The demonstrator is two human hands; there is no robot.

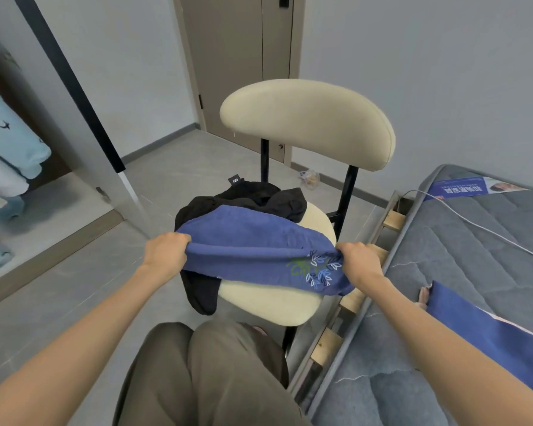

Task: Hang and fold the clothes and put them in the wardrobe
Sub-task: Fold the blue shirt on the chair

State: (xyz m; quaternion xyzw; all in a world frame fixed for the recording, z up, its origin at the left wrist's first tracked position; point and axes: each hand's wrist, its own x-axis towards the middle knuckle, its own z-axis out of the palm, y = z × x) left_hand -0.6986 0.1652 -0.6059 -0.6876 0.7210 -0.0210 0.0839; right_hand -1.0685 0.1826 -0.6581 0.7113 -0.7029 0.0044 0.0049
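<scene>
Blue fabric garment with leaf embroidery (pixel 243 241) is pulled taut between the left hand (pixel 166 253) and right hand (pixel 359 262), each hand's fingers clamped round one end, just above the cream padded chair seat (pixel 268 302), with a crumpled black garment (pixel 259 195) beyond the fingertips, likely to straighten it for folding.

I see the chair (pixel 268 299) mid-frame bearing a black garment (pixel 259 195) under a blue garment (pixel 253 241); the mattress (pixel 474 241) at right carries a blue cloth (pixel 490 330).

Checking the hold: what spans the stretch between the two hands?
Head view: the blue garment stretches from left hand to right hand, over the black garment on the chair.
</scene>
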